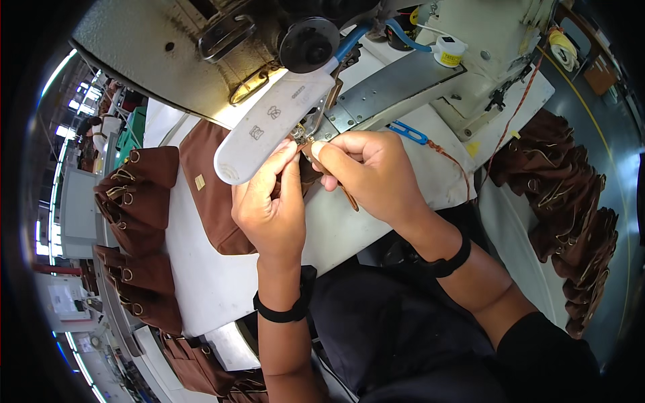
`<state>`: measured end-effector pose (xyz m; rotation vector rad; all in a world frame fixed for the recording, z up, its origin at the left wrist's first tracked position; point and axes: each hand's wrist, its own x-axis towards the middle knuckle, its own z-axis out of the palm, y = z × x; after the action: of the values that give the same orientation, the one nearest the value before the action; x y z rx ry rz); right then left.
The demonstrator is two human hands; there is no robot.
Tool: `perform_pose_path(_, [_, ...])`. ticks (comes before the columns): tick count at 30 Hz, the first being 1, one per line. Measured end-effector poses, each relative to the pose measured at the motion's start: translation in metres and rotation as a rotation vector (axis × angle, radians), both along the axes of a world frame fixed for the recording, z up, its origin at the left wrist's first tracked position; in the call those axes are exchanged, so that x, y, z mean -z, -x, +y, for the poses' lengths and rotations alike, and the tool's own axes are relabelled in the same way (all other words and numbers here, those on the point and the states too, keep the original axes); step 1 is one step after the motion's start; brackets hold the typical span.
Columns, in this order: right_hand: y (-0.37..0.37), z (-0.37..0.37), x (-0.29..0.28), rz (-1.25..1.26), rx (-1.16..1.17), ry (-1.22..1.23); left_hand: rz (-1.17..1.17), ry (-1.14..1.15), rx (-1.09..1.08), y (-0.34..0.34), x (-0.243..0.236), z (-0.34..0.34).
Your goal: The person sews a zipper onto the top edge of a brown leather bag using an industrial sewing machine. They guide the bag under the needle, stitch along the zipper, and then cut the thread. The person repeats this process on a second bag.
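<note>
My left hand [272, 198] is closed, thumb and fingers pinched together just beside the needle area of a sewing machine [306, 131]. Opposite it, my right hand [369, 168] has its fingers curled and its thumb pressed on a narrow brown strap [350, 199], whose end sticks out below the fingers. Between the fingertips of both hands lies the upper part of this strap, partly hidden. Behind my left hand a brown bag [218, 201] with a small gold-coloured plate rests on the white table [195, 282]. A pale, rounded guard plate [269, 127] hangs over my left fingertips.
Stacked brown bags with metal rings [144, 201] stand along the left edge. More brown pieces [557, 195] hang in a row at the right. Thread snips with blue handles [407, 132], tied to an orange cord, lie beyond my right hand. A small white pot [449, 50] sits on the machine.
</note>
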<state>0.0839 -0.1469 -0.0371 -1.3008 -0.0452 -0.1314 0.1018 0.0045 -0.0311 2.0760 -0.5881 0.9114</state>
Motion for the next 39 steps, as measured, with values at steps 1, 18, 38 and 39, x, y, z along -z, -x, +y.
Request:
perform_pose_path(1, [0.000, -0.001, -0.001, 0.001, -0.003, 0.003, 0.018, 0.018, 0.003, 0.000, 0.000, 0.000])
perform_pose_path(18, [-0.004, -0.006, -0.010, 0.036, 0.000, 0.047, -0.001, -0.034, -0.031, -0.001, -0.005, -0.001])
perform_pose_path(38, [0.002, -0.019, -0.003, -0.036, -0.031, 0.248, 0.128, -0.070, 0.063, -0.002, -0.019, 0.009])
perform_pose_path(39, [0.004, -0.020, -0.003, -0.035, -0.010, 0.286, 0.147, -0.118, 0.068, 0.002, -0.023, 0.010])
